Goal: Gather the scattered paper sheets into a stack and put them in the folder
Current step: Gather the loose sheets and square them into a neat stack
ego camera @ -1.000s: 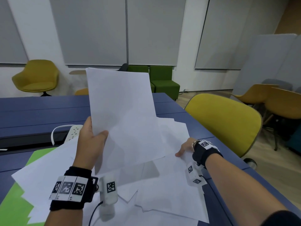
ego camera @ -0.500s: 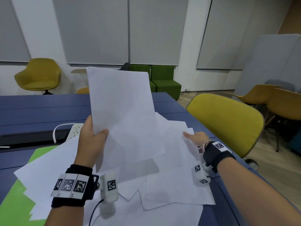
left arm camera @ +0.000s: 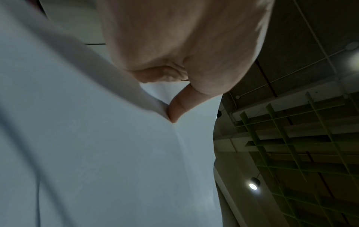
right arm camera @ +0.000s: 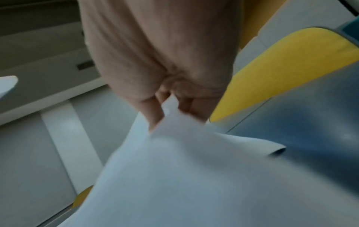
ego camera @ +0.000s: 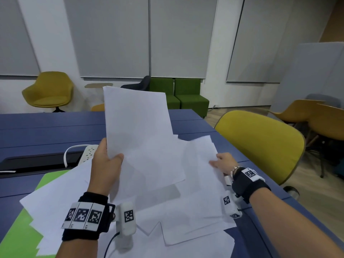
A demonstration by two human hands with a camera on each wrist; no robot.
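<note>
— Above the blue bench [ego camera: 46, 135], what does the left hand [ego camera: 104, 168] have?

— A held stack of paper [ego camera: 141, 138], raised upright, thumb on the front and fingers behind. The left wrist view adds the thumb tip pressing into the sheet, which the head view only hints at.

— And the right hand [ego camera: 223, 162]?

— It pinches the edge of one loose sheet [ego camera: 201, 164]; the right wrist view shows the fingers [right arm camera: 153, 113] closed on a crumpled corner.

— How many sheets lie scattered?

— Cannot tell; the scattered sheets [ego camera: 186, 216] overlap. One green folder [ego camera: 16, 233] lies under them at left. One power strip [ego camera: 89, 151], four yellow chairs.
</note>
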